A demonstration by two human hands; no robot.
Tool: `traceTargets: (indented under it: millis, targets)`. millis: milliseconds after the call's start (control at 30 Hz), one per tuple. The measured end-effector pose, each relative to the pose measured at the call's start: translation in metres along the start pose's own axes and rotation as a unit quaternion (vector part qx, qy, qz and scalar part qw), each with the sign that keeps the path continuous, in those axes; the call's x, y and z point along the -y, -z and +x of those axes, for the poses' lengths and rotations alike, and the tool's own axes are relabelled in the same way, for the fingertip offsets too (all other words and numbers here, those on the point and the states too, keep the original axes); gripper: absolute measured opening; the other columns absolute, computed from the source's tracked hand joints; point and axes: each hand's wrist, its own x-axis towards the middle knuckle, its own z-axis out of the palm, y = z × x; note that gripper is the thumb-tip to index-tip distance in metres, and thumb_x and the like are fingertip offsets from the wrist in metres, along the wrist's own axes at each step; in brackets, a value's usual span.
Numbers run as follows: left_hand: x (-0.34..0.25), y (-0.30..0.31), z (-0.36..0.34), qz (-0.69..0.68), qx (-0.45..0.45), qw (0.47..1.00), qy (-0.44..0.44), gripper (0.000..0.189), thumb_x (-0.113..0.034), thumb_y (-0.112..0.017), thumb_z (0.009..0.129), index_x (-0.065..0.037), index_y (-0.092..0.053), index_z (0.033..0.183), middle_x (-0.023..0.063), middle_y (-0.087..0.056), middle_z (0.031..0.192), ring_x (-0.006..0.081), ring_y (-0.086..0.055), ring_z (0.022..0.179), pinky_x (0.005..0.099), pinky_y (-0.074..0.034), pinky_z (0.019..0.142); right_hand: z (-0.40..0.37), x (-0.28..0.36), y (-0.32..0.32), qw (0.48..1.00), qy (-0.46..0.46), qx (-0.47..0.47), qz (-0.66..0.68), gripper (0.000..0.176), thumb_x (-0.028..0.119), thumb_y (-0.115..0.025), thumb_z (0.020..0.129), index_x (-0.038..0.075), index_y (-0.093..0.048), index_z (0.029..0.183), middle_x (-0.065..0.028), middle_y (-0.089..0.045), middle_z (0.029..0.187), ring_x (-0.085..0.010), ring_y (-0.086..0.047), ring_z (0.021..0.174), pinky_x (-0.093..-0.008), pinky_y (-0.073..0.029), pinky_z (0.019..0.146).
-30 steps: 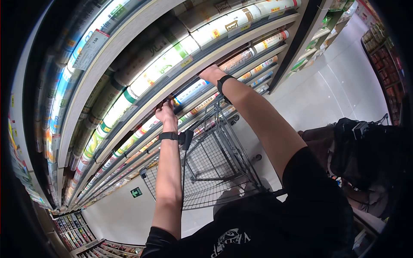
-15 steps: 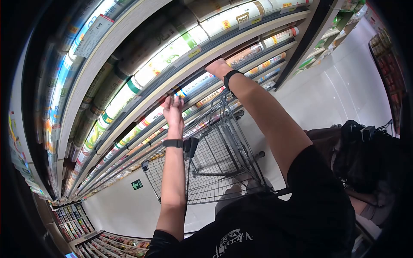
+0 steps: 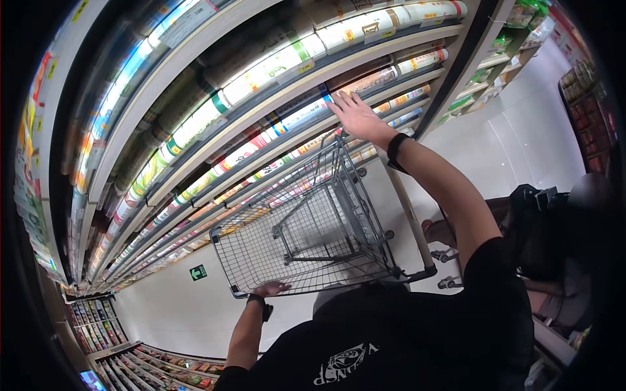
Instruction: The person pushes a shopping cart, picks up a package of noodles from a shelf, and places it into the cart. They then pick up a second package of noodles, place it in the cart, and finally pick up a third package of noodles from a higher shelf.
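My right hand (image 3: 360, 119) reaches to the shelf, fingers spread, their tips right at a row of packages (image 3: 365, 83) with brown and white fronts. Beside them on the left sit packages with blue and white fronts (image 3: 303, 117). My left hand (image 3: 270, 289) is low at the near rim of a grey wire shopping cart (image 3: 261, 238), its fingers stretched out along the rim. The cart's basket shows bare wire mesh. Both wrists wear dark bands.
Shelves (image 3: 306, 78) with several tiers of packaged goods curve along the far side. To the right, a person in dark clothes (image 3: 541, 241) stands close by. A green arrow sign (image 3: 198, 272) is on the pale floor. More shelves (image 3: 163, 368) stand at lower left.
My left hand has dropped from the shelf to the cart's near rim. My right hand has drawn back out of the shelf, fingers now visible and spread.
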Motion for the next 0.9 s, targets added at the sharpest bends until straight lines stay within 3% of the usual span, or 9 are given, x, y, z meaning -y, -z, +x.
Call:
traceTargets:
  millis: [67, 267, 300, 400, 433, 667, 800, 833, 900]
  targets:
    - [-0.004, -0.045, -0.031, -0.039, -0.130, 0.991, 0.000, 0.088, -0.074, -0.041, 0.088, -0.004, -0.046, 0.142, 0.0203, -0.044, 0.147, 0.0343, -0.037, 0.140, 0.0417, -0.027, 0.116, -0.033, 0.000, 0.001, 0.998, -0.025, 0.045, -0.021, 0.075, 0.020, -0.067, 0.083, 0.002, -0.032, 0.147, -0.0221, -0.034, 0.150, -0.0355, -0.032, 0.140, -0.0513, -0.024, 0.115]
    - [0.013, -0.069, -0.013, -0.132, -0.142, 0.980, -0.041, 0.097, -0.081, -0.040, 0.083, -0.008, -0.037, 0.148, 0.0188, -0.039, 0.150, 0.0333, -0.032, 0.143, 0.0411, -0.025, 0.117, -0.106, 0.048, 0.050, 0.935, -0.231, 0.244, 0.111, 0.097, 0.031, -0.068, 0.086, 0.010, -0.003, 0.155, -0.0202, -0.019, 0.157, -0.0403, -0.029, 0.141, -0.0543, -0.032, 0.110]
    - [0.010, -0.073, -0.014, -0.091, -0.187, 0.977, -0.042, 0.082, -0.071, -0.040, 0.092, -0.006, -0.045, 0.143, 0.0193, -0.047, 0.144, 0.0319, -0.041, 0.137, 0.0408, -0.030, 0.114, -0.121, 0.053, 0.029, 0.941, -0.225, 0.233, 0.096, 0.104, 0.031, -0.068, 0.085, 0.013, 0.007, 0.155, -0.0230, -0.013, 0.158, -0.0423, -0.028, 0.141, -0.0560, -0.033, 0.109]
    - [-0.003, -0.076, -0.034, -0.086, -0.189, 0.978, -0.015, 0.086, -0.076, -0.034, 0.089, -0.009, -0.049, 0.141, 0.0175, -0.046, 0.146, 0.0335, -0.039, 0.138, 0.0386, -0.029, 0.115, -0.151, 0.083, 0.027, 0.947, -0.250, 0.177, 0.097, 0.101, 0.029, -0.067, 0.085, 0.012, 0.004, 0.155, -0.0267, -0.010, 0.158, -0.0423, -0.027, 0.142, -0.0550, -0.033, 0.110]
    - [0.000, -0.078, -0.031, -0.095, -0.179, 0.979, -0.036, 0.088, -0.083, -0.034, 0.084, -0.019, -0.048, 0.143, 0.0135, -0.041, 0.150, 0.0299, -0.029, 0.144, 0.0541, -0.017, 0.117, -0.158, 0.092, 0.027, 0.942, -0.265, 0.169, 0.121, 0.100, 0.027, -0.067, 0.084, 0.010, 0.002, 0.155, -0.0292, -0.008, 0.156, -0.0420, -0.024, 0.142, -0.0519, -0.033, 0.111]
    - [-0.012, -0.124, -0.056, -0.059, -0.371, 0.925, -0.062, 0.067, -0.075, -0.042, 0.086, -0.025, -0.067, 0.123, 0.0060, -0.055, 0.140, 0.0293, -0.040, 0.135, 0.0632, -0.016, 0.110, -0.216, 0.145, 0.025, 0.953, -0.253, 0.164, -0.006, 0.090, 0.035, -0.067, 0.085, 0.004, -0.017, 0.153, -0.0204, 0.001, 0.161, -0.0404, -0.016, 0.145, -0.0515, -0.028, 0.114]
    - [-0.003, -0.140, -0.057, -0.062, -0.399, 0.911, -0.084, 0.064, -0.073, -0.045, 0.086, -0.023, -0.070, 0.118, 0.0055, -0.059, 0.134, 0.0275, -0.043, 0.132, 0.0609, -0.020, 0.106, -0.233, 0.176, 0.024, 0.970, -0.222, 0.087, -0.041, 0.073, 0.032, -0.057, 0.092, -0.001, -0.026, 0.149, -0.0261, -0.016, 0.157, -0.0389, -0.017, 0.146, -0.0508, -0.025, 0.115]
    - [-0.003, -0.142, -0.062, -0.066, -0.398, 0.911, -0.088, 0.063, -0.072, -0.047, 0.086, -0.023, -0.070, 0.118, 0.0054, -0.060, 0.132, 0.0269, -0.044, 0.131, 0.0588, -0.020, 0.106, -0.234, 0.182, 0.023, 0.975, -0.177, 0.132, 0.028, 0.055, 0.019, -0.047, 0.093, -0.001, -0.037, 0.144, -0.0278, -0.030, 0.151, -0.0360, -0.027, 0.143, -0.0448, -0.025, 0.116]
    - [0.000, -0.151, -0.061, -0.071, -0.420, 0.900, -0.093, 0.056, -0.069, -0.050, 0.087, -0.025, -0.072, 0.113, 0.0047, -0.062, 0.128, 0.0265, -0.045, 0.128, 0.0578, -0.021, 0.103, -0.244, 0.211, 0.008, 0.935, -0.239, 0.041, 0.258, 0.049, 0.010, -0.043, 0.091, 0.000, -0.042, 0.139, -0.0265, -0.039, 0.144, -0.0361, -0.034, 0.139, -0.0433, -0.028, 0.114]
